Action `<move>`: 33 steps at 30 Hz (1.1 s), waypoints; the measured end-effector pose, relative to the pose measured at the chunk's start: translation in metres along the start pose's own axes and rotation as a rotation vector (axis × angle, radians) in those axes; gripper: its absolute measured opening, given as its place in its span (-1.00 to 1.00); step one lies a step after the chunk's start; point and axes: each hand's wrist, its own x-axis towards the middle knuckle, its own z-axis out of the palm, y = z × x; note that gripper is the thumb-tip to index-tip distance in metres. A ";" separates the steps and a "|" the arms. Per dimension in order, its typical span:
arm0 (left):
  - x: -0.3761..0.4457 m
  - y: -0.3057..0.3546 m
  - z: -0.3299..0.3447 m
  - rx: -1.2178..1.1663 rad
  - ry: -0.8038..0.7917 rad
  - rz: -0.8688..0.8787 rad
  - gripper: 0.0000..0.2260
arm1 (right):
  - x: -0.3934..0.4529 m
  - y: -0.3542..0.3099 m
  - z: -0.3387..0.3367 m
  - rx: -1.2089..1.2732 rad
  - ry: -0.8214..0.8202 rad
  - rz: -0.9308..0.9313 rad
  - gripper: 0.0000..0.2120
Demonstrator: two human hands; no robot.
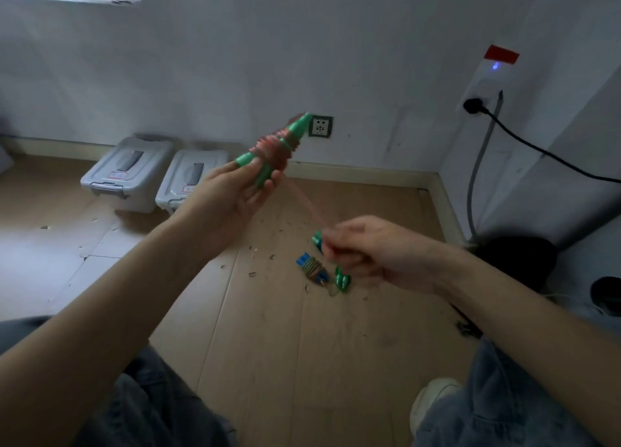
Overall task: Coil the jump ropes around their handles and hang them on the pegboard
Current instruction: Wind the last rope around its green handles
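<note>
On the wooden floor (275,345) we count two grey lidded bins (127,172) against the wall. Our left hand (235,194) has its fingers wrapped round a pair of green handles (268,154), half bound in pink rope (302,201). Our right hand (373,251) pinches that rope's taut free end. One coiled blue-handled rope (312,271) lies on the floor below, beside further green handles (342,280), their number unclear.
</note>
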 end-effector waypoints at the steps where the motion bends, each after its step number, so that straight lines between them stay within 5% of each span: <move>1: 0.001 0.000 -0.004 0.064 0.078 0.018 -0.66 | 0.000 0.001 0.002 -0.079 -0.020 0.026 -0.68; 7: -0.004 -0.015 -0.008 0.698 0.147 0.015 -0.82 | -0.013 -0.023 -0.011 -0.119 0.160 -0.097 -0.65; 15: -0.016 -0.021 0.015 1.274 -0.361 -0.006 -0.95 | -0.011 -0.025 -0.019 -0.414 0.455 -0.187 -0.57; 18: -0.022 -0.011 0.015 1.221 -0.561 -0.027 -0.90 | -0.008 -0.021 -0.016 -0.609 0.459 -0.200 -0.58; 22: -0.026 -0.005 0.008 0.925 -0.662 -0.106 -0.78 | -0.011 -0.019 -0.018 -0.368 0.274 -0.075 -0.67; 24: -0.025 -0.003 0.008 0.569 -0.586 -0.183 -0.77 | -0.011 -0.019 -0.016 -0.228 0.237 -0.152 -0.79; 26: -0.022 -0.003 0.010 0.206 -0.450 -0.221 -0.73 | -0.009 -0.018 -0.012 -0.132 0.285 -0.268 -0.68; 28: -0.017 -0.007 0.012 0.043 -0.290 -0.191 -0.71 | -0.005 -0.019 -0.003 -0.181 0.379 -0.340 -0.72; 30: -0.014 -0.016 0.015 0.084 -0.171 -0.137 -0.72 | -0.002 -0.019 0.005 -0.271 0.398 -0.341 -0.83; 33: -0.012 -0.032 0.016 0.533 -0.102 0.030 -0.81 | 0.002 -0.013 0.009 -0.180 0.453 -0.305 -0.76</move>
